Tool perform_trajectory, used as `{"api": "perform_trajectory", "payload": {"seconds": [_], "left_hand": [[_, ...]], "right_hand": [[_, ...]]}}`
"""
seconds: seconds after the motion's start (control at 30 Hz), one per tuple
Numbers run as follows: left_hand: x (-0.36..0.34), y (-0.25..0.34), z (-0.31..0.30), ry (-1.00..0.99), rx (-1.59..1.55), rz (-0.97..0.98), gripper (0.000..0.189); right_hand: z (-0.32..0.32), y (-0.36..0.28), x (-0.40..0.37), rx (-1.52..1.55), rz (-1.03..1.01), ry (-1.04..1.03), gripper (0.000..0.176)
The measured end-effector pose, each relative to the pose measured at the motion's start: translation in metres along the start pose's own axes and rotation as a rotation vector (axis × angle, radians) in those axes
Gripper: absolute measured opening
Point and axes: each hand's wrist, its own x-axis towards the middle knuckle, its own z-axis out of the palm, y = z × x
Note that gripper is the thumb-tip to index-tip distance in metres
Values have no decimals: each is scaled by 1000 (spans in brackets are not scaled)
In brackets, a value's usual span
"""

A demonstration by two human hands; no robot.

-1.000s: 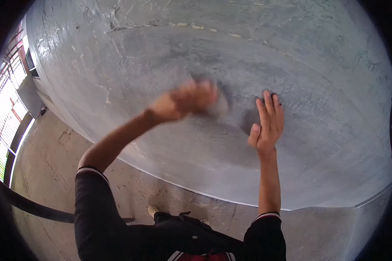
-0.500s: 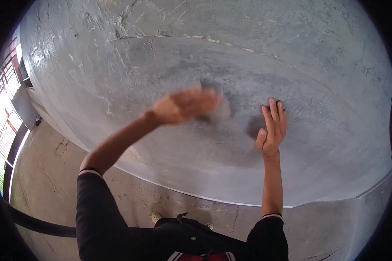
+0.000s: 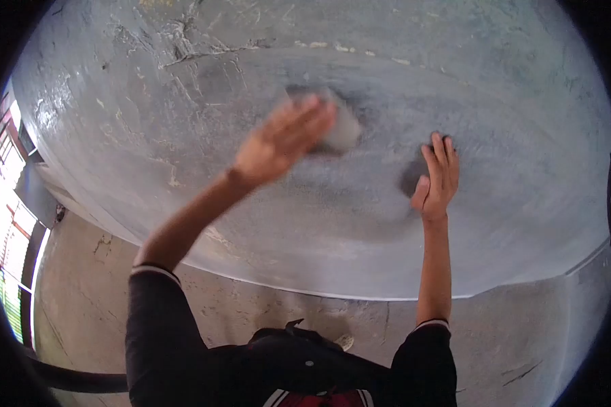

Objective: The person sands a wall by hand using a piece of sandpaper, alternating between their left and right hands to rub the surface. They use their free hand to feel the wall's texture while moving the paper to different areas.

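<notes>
My left hand (image 3: 285,132) is slightly blurred and presses a grey sheet, which looks like sandpaper (image 3: 347,129), against the big grey curved-looking surface (image 3: 523,203). The sheet sticks out past the fingertips on the right, while the rest lies under the palm and fingers. Farther right, my right hand (image 3: 441,171) rests against the same surface, fingers stretched upward and thumb apart, with nothing seen in it. A dark shadow falls beside its thumb.
Cracks and rough ridges (image 3: 217,53) run across the upper surface. Below its lower edge lies a worn concrete floor (image 3: 88,285), with a shoe (image 3: 345,342) showing. A bright barred opening (image 3: 10,224) is at the left, and a dark hose-like tube (image 3: 81,381) at the lower left.
My left hand has moved up the surface with the sandpaper. My right hand appears slightly higher and farther right, though the whole view has shifted too.
</notes>
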Motion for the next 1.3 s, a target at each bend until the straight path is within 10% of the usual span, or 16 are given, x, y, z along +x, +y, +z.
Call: {"api": "perform_trajectory", "payload": {"seconds": [0.27, 0.47, 0.7, 0.77, 0.97, 1.2, 1.3], "left_hand": [[18, 23, -6, 234, -80, -468, 53], [-47, 66, 33, 105, -196, -213, 53], [-32, 54, 22, 307, -170, -513, 50], [-71, 90, 39, 36, -266, -313, 51], [-18, -9, -12, 216, -14, -628, 50], [-103, 35, 29, 192, -313, -283, 47], [-64, -19, 1, 285, -121, -455, 51]], "right_hand": [[4, -13, 5, -79, 21, 10, 41], [14, -20, 7, -208, 17, 1, 47], [14, -22, 6, -259, 18, -41, 48], [14, -22, 6, -245, 18, -32, 49], [16, -27, 5, -253, 38, -54, 50], [13, -38, 17, -246, 56, -114, 52], [17, -56, 28, -194, 77, -139, 52]]}}
